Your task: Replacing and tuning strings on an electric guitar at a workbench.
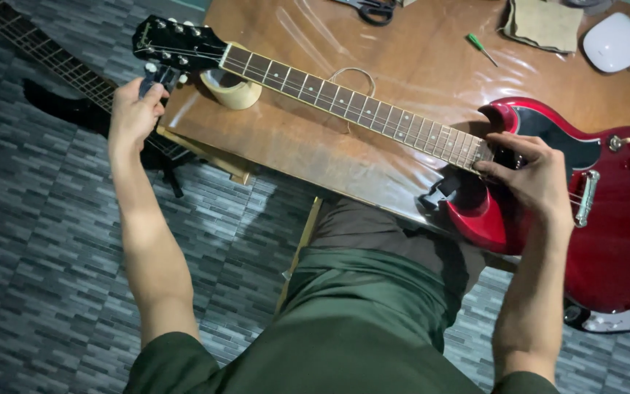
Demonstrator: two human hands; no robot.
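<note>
Guitar [541,190], red-bodied, lies across the wooden table [402,66], neck propped on a tape roll [233,90]. Left hand [134,113] pinches a tuning peg; right hand [530,175] presses fingertips on the strings. Overturning could snap a string, I judge. Scissors [370,10], screwdriver [481,48] and cloth [545,25] lie well apart.

Your forearms are bare from the elbow down — short dark green sleeves show only at the lower edge of the view. Your left hand [134,111] and right hand [537,179] wear no gloves, rings or watch — and your lap is clothed in smooth, slightly shiny green fabric.
</note>
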